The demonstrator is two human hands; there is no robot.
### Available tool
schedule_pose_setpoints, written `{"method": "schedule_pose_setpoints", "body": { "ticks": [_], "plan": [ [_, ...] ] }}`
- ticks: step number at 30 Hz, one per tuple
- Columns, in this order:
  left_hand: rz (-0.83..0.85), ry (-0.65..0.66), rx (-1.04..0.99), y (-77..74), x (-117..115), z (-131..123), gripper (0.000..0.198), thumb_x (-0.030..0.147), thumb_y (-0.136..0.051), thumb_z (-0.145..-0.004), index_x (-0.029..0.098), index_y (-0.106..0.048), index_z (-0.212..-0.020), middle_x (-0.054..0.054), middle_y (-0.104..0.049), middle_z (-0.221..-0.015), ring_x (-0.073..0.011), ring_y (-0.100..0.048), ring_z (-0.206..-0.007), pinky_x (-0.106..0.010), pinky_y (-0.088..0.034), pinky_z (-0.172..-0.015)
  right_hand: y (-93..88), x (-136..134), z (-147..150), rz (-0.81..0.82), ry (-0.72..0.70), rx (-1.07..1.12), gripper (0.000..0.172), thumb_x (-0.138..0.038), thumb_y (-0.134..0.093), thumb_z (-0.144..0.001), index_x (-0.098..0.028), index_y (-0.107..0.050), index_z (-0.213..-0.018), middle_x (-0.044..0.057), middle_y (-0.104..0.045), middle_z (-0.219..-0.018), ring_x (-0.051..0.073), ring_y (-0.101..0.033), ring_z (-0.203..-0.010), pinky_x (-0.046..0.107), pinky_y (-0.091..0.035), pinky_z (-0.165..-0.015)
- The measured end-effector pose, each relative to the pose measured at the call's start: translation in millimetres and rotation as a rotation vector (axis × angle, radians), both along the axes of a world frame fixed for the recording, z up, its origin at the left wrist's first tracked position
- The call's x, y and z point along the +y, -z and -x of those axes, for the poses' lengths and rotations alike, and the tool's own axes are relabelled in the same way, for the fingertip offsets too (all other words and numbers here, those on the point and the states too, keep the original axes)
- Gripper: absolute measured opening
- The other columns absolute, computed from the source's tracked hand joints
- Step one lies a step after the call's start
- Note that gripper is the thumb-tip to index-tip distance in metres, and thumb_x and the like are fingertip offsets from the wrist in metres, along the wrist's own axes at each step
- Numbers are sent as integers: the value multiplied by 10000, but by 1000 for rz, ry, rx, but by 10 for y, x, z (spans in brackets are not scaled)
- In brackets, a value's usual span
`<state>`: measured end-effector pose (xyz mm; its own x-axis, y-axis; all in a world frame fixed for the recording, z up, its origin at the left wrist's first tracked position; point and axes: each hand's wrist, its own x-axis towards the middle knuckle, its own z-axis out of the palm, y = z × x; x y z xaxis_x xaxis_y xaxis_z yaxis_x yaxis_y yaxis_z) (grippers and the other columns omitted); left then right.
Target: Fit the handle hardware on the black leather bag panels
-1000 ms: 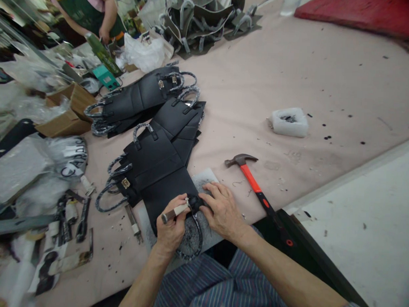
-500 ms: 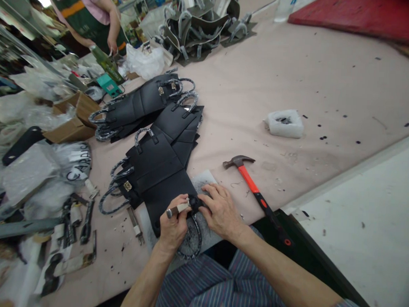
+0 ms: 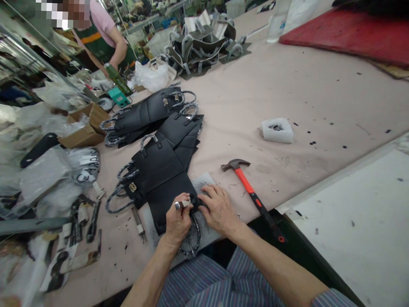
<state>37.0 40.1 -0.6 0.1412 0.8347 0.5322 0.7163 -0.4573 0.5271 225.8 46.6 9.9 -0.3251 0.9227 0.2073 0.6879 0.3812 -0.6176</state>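
A flat black leather bag panel (image 3: pixel 167 194) lies at the near edge of the table, its wrapped handle loop (image 3: pixel 195 238) curling toward me. My left hand (image 3: pixel 177 224) is closed around a short metal punch tool (image 3: pixel 181 204) whose tip rests on the handle tab. My right hand (image 3: pixel 219 210) lies fingers-down on the same tab, pressing the panel against a grey pad (image 3: pixel 206 182). More black panels (image 3: pixel 160 158) overlap behind it.
A red-handled claw hammer (image 3: pixel 246 186) lies to the right. A white foam tray (image 3: pixel 277 130) sits farther back. Loose tools (image 3: pixel 84 216), plastic bags and a cardboard box (image 3: pixel 83 124) crowd the left. Another person (image 3: pixel 104 38) stands at the far left. A red board (image 3: pixel 356 33) lies at the back right.
The view has tilted up a little. My left hand has turned the punch more upright on the tab. My right hand stays on the panel.
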Motion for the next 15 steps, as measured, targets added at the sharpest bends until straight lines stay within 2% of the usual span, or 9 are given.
{"method": "schedule_pose_setpoints", "body": {
  "ticks": [11, 15],
  "plan": [
    [83, -16, -85, 13, 26, 28, 113, 155, -584, -920, 208, -655, -990, -69, -748, -1048, -211, -730, -1015, -390, -598, -940, 43, -15, 6, -28, 2, 32, 299, -216, -663, -892, -231, -667, -1191, 90, -596, -1356, 305, -463, -1307, 496, -401, -1103],
    [103, -10, -96, 0, 32, 12, 117, 152, -582, -911, 203, -655, -987, -74, -747, -1039, -210, -730, -1018, -389, -599, -941, 61, 2, -49, -23, 18, 96, 304, -192, -645, -879, -204, -663, -1182, 117, -598, -1324, 288, -514, -1239, 479, -443, -1056]
  ]
}}
